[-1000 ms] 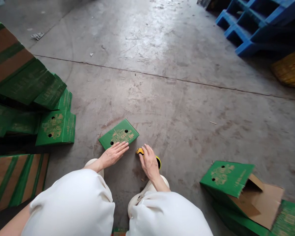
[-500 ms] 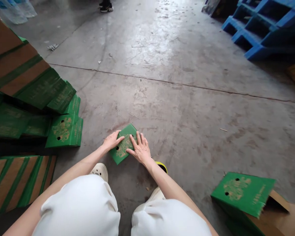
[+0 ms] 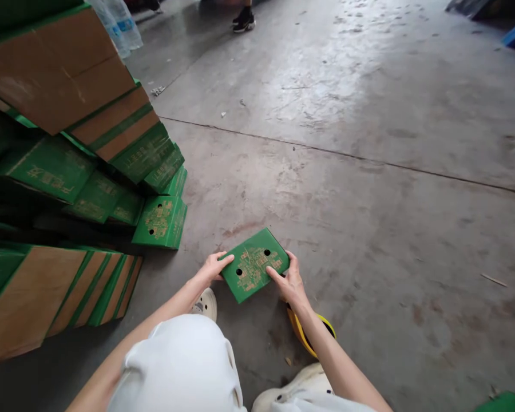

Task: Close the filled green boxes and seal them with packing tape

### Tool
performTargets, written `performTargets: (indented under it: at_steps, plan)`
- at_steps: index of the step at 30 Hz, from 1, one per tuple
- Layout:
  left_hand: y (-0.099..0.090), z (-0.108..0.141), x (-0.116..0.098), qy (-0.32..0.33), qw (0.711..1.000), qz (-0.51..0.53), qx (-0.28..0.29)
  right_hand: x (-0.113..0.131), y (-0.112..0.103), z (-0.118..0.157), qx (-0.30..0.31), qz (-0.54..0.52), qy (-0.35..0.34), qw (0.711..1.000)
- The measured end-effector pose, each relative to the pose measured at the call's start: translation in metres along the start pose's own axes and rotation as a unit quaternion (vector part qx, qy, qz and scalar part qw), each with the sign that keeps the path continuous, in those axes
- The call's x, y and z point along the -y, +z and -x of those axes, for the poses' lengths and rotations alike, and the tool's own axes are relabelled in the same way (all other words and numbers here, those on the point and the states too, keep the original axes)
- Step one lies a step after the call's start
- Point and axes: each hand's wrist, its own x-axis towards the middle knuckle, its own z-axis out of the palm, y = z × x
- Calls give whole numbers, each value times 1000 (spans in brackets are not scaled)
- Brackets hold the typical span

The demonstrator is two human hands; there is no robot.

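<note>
Between my two hands is a green cardboard box with tan printing and two dark round holes on its top face. My left hand grips its left end, thumb over the top edge. On the opposite end, my right hand holds it with the thumb on the printed face and the fingers around the side. The box is tilted a little, and its underside is hidden. Partly behind my right forearm lies a yellow ring-shaped thing with a dark inside, on the floor by my shoe.
Stacked green and brown cardboard boxes rise on the left, one green box at their near corner. Clear plastic bottles stand behind. A person's dark shoe is far off. A green corner shows at lower right.
My view has swung left, bringing more of the stack into sight. Both hands have gone from resting on the box's top to gripping its two ends, and the box looks raised and turned.
</note>
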Motion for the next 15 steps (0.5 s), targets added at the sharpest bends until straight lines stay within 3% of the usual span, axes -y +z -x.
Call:
performTargets:
  at_steps: [2,4,6,8,10,12,15]
  plan:
    - [-8,13,0,-5,998,68,-16,28,-3,-5,22,-17,-30,999]
    - [-29,31,-3,-2,986,158,-48,68,-3,-17,51,-14,-98,994]
    - [-65,55,-6,16,968,231,-95,118,4,-35,97,-11,-179,979]
    - [-114,81,-4,48,954,259,-145,175,26,-57,143,-9,-256,956]
    - [-165,100,3,80,942,272,-181,232,64,-76,179,6,-313,933]
    - [-210,105,13,108,932,280,-205,279,118,-85,195,42,-333,922]
    - [-250,83,29,141,929,195,-282,319,203,-73,242,128,-338,900]
